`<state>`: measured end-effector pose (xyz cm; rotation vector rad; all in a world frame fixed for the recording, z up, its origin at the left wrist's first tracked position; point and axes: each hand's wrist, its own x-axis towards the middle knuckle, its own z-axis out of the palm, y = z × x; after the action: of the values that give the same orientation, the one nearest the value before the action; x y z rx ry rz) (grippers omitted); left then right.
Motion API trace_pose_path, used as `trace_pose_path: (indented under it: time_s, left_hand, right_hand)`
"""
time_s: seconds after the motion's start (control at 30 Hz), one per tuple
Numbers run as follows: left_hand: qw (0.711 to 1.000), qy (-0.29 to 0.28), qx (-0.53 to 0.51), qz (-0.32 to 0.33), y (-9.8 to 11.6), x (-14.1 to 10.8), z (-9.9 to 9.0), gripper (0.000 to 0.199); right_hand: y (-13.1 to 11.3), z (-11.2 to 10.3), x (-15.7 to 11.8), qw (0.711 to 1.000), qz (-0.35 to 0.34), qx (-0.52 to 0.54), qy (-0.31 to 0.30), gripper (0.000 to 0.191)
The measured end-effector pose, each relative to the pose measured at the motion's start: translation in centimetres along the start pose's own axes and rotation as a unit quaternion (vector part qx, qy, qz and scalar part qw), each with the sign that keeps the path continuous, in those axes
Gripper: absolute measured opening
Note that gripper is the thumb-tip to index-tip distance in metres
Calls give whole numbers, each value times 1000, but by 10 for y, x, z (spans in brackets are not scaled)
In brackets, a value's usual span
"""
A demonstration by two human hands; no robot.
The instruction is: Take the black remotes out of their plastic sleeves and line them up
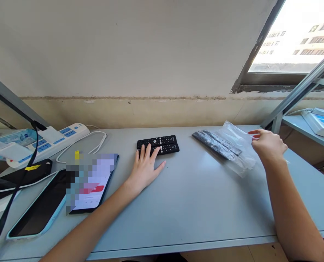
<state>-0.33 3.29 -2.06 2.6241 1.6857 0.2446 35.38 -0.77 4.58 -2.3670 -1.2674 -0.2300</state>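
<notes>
On the grey desk, two apparent remotes are judged left sheathed in clear plastic at right. The right hand is held half-curled at the plastic's edge; any grip cannot be told. At centre, the nearer of two bare remotes, uncovering judged done, is touched by the loosely spread left hand, nothing being grasped.

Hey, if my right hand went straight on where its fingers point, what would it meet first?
Probably the clear plastic bag. Your right hand points left, with its fingers close by the bag's edge; I can't tell if they touch.
</notes>
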Motion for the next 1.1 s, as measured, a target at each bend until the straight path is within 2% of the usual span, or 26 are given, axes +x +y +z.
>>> trace_pose_path:
  time_s: [0.1,0.17,0.3,0.5,0.67,0.8,0.93,1.1]
  left_hand:
    - [1000,14,-1,5,-4,4,2,42]
    - [999,32,-1,11,-8,6,4,38]
    - [997,64,-6,36,-14,9,8,36]
    - [997,75,-3,34,-10,7,9,40]
    - [987,105,-37,114,0,1,1,31]
    - [965,96,-24,244,7,-7,-5,27]
    - [927,73,38,367,14,-14,-6,22]
    - [907,80,63,409,20,-19,-5,20]
  right_hand:
    - [-24,-7,-11,999,50,-13,-5,30]
    - [-43,-8,-21,999,33,3,-33,28]
    - [-73,1,-40,992,-28,3,-126,22]
    - [-88,10,-53,978,-42,-84,-188,28]
    - [-84,15,-53,988,-74,-59,-123,28]
    - [-76,27,-52,989,-118,-30,-80,26]
    - [-68,40,-51,986,-155,9,-62,25]
    - [-74,47,-59,985,-159,35,-63,32]
